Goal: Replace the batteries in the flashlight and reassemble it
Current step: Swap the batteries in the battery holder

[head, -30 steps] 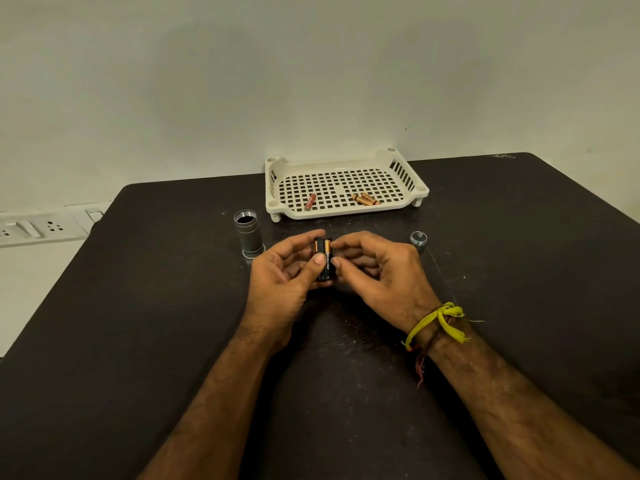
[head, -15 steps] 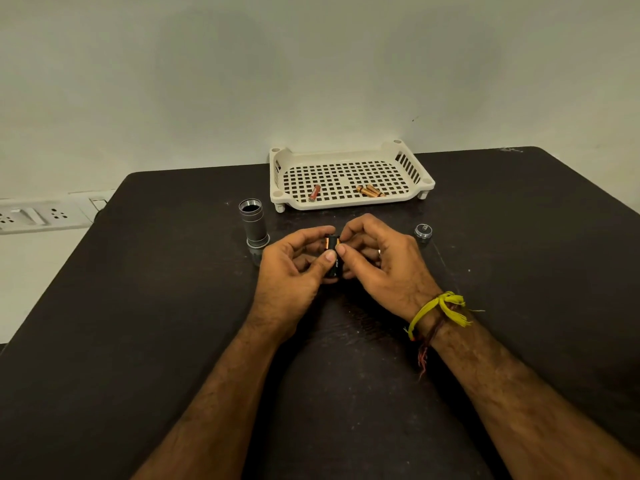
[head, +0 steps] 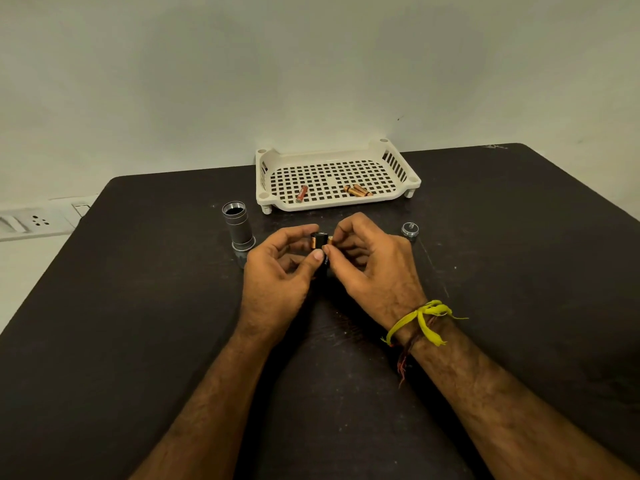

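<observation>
Judging from how the parts lie, the flashlight is apart and the work sits at its middle stage, the loading of the battery holder (head: 320,249). Both hands meet over the dark table (head: 138,323), just in front of the white tray (head: 337,202), and the holder is pinched between them. The left hand (head: 277,271) grasps it with thumb on the near side and fingers curled behind; the right hand (head: 374,268) closes its thumb and forefinger on the holder's upper right, where a copper-coloured battery end shows, so it looks to be pressing a cell into place. How many cells are seated I cannot tell, since the fingers cover most of the holder.

Left of the tray's front corner, the flashlight body (head: 237,226) stands upright on its head end with its threaded mouth open and empty. Well to the right of the tray's front edge, the tail cap (head: 410,231) rests alone on the table. Inside the tray lie three loose batteries (head: 356,191), one toward the left and two together at the middle; whether they are the spent ones I cannot say.

Left to do, in my judgement: finish filling the holder, slide it into the body, screw the cap on.

The holder is a short black cylinder with copper-topped cells standing in it, small enough to be nearly hidden by the fingertips
</observation>
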